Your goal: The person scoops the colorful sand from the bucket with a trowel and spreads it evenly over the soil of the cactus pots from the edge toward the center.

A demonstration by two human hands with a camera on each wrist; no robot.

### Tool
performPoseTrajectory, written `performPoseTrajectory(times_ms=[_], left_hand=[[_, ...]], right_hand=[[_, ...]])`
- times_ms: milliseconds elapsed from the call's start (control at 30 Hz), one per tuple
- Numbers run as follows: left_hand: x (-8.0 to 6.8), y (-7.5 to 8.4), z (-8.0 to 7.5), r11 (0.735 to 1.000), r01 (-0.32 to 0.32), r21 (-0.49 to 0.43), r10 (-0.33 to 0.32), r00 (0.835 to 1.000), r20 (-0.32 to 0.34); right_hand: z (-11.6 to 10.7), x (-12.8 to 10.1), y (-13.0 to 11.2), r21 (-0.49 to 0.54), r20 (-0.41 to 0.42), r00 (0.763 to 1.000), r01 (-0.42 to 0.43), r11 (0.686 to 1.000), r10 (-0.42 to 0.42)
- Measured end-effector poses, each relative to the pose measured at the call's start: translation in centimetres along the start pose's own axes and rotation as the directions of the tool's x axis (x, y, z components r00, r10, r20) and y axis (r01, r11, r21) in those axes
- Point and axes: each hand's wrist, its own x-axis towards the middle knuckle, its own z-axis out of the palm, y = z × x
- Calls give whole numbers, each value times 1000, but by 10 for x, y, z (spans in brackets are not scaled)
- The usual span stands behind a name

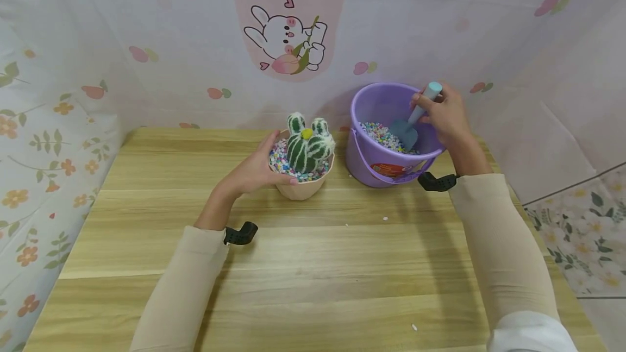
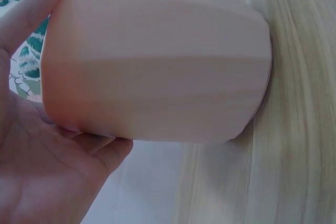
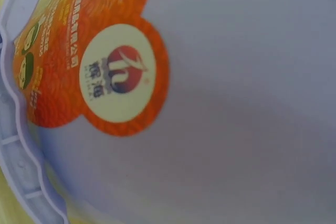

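Note:
My left hand [image 1: 256,168] holds a pale pink flowerpot [image 1: 299,191] from its left side, thumb along the front rim and fingers round the far side. Small pastel pebbles [image 1: 279,157] fill the pot around a fuzzy green-and-white cactus [image 1: 302,155] with a yellow flower. In the left wrist view the faceted pot wall [image 2: 157,72] stands on the wood. Over the purple bucket [image 1: 368,157], my right hand [image 1: 446,115] grips the light blue handle of a small shovel [image 1: 404,133]. Its grey-blue blade rests among the pebbles inside the bucket. The right wrist view is filled by the bucket's outer wall [image 3: 236,103].
The bucket's handle [image 1: 368,166] hangs down at its front, by an orange label [image 1: 388,169]. A few stray pebbles [image 1: 385,218] lie on the wooden table [image 1: 313,287]. A printed cloth [image 1: 186,42] hangs close behind the pot and bucket.

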Motion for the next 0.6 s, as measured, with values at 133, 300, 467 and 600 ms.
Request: performPoseTrajectory(times_ms=[133,300,467,600], left_hand=[[2,-1,-1,999,-21,-27,22,1000,12],[3,-2,-2,998,-18,-60,20,1000,23],[5,-4,-3,997,-23,-77,25,999,29],[5,-5,-2,996,-27,-83,29,999,25]], right_hand=[[0,0,1,-15,11,1000,1,1000,-1],[1,-1,0,-15,25,999,21,1000,-21],[0,-2,-1,47,47,999,23,999,-25],[-2,-2,0,64,55,998,19,998,-23]])
